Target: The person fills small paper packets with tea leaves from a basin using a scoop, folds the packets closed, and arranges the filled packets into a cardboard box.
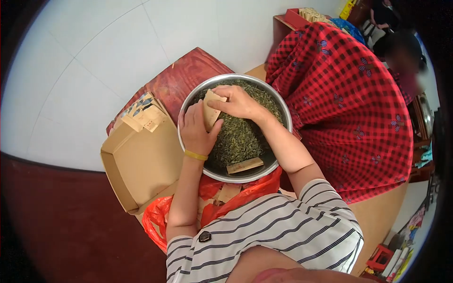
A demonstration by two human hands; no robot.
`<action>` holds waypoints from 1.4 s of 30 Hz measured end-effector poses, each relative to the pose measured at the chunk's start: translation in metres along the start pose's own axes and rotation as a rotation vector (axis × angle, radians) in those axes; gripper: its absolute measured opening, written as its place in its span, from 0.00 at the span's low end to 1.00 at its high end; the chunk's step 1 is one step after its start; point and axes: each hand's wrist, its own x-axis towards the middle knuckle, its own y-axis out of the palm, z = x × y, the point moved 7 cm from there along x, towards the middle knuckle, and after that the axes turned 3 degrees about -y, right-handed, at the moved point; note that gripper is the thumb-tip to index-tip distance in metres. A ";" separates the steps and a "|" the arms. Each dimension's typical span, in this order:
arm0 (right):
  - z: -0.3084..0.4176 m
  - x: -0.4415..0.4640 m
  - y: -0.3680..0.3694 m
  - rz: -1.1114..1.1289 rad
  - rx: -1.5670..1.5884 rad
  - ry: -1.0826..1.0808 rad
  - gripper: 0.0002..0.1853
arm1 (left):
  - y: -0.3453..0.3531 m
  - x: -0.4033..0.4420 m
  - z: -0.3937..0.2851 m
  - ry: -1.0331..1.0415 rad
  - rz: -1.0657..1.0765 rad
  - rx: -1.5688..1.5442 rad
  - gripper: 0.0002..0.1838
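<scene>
A wide metal basin (286, 113) holds a heap of dried green leaves (236, 137). Over the leaves, a small tan paper packet (212, 116) is held between my two hands. My left hand (197, 129), with a yellow band at the wrist, grips the packet's lower left side between thumb and fingers. My right hand (238, 102) has its thumb on the packet's upper face, the fingers curled behind and partly hidden. Another tan packet (245, 165) lies flat inside the basin's near edge. The packet's opening cannot be made out.
An open cardboard box (141, 162) sits left of the basin, with several packets (146, 113) piled at its far end. Below the basin is a red plastic bag (155, 217) with packets. A red checked cloth (349, 104) drapes at right. Another person (403, 61) is at the upper right.
</scene>
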 end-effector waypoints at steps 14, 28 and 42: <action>0.006 -0.001 0.009 0.099 0.017 -0.076 0.14 | 0.008 -0.006 0.012 -0.077 0.000 0.023 0.33; -0.064 -0.016 -0.045 0.035 -0.736 0.391 0.16 | 0.010 -0.006 0.023 -0.194 -0.003 -0.057 0.31; -0.065 -0.019 -0.042 0.245 -0.674 0.422 0.11 | 0.019 -0.011 0.043 -0.386 0.025 -0.199 0.33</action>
